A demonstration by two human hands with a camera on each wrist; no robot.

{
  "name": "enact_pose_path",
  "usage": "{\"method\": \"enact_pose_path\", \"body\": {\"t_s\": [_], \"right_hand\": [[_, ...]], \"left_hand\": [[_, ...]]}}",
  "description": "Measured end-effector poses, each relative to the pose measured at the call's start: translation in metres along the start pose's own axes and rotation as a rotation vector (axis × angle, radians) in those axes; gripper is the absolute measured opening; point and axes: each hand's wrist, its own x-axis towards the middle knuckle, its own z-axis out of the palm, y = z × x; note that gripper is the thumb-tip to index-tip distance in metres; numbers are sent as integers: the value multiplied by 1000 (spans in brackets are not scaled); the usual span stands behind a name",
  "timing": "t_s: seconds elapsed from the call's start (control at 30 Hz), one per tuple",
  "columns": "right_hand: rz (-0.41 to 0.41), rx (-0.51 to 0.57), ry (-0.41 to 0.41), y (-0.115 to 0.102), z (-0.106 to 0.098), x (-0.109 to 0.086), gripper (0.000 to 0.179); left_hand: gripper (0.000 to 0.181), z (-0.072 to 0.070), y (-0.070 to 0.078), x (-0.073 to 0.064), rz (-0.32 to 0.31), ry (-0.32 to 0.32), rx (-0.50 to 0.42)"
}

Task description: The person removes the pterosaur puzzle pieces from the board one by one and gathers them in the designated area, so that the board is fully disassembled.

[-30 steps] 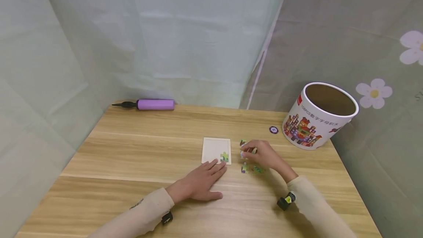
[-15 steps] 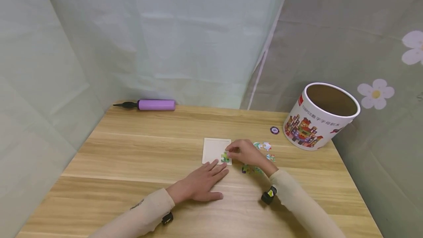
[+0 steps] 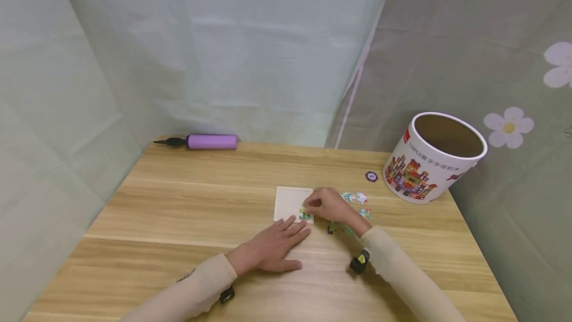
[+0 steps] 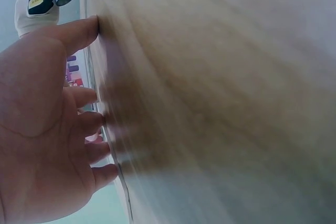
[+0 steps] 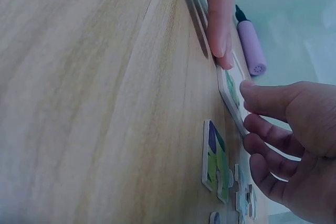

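Observation:
A pale square puzzle board (image 3: 286,201) lies in the middle of the table in the head view. One green jigsaw piece (image 3: 304,215) sits in its lower right corner. My left hand (image 3: 274,246) lies with fingers spread, its fingertips at the board's near edge. Above the board's right side, my right hand (image 3: 331,206) pinches a puzzle piece, mostly hidden by the fingers. The right wrist view shows the thumb (image 5: 268,100) close to the board. Several loose puzzle pieces (image 3: 361,198) lie right of the board, some partly covered by the right hand and forearm.
A white printed bucket (image 3: 411,175) stands at the table's back right, beside a small dark round chip (image 3: 371,177). A purple hand pump (image 3: 212,141) lies along the back left edge. Curtains rise behind the wooden table (image 3: 192,202).
My right hand has moved left from the loose pieces to the board, and shifted slightly over it in the last half second. The left hand stays in place.

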Motion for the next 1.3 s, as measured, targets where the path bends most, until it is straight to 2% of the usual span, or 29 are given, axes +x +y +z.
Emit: {"method": "enact_pose_path", "body": {"t_s": [0.2, 0.7, 0.97, 1.1, 1.3], "right_hand": [[-23, -30, 2, -2, 0, 0, 15], [10, -56, -14, -5, 1, 1, 8], [13, 38, 2, -4, 3, 0, 8], [-16, 73, 31, -4, 1, -3, 6], [-17, 110, 80, 2, -5, -13, 5]], "left_hand": [[80, -1, 1, 0, -4, -1, 3], [79, -1, 1, 0, 3, 9, 36], [80, -2, 1, 0, -6, -5, 22], [80, 0, 0, 0, -6, 2, 22], [80, 1, 0, 0, -8, 9, 21]]}}
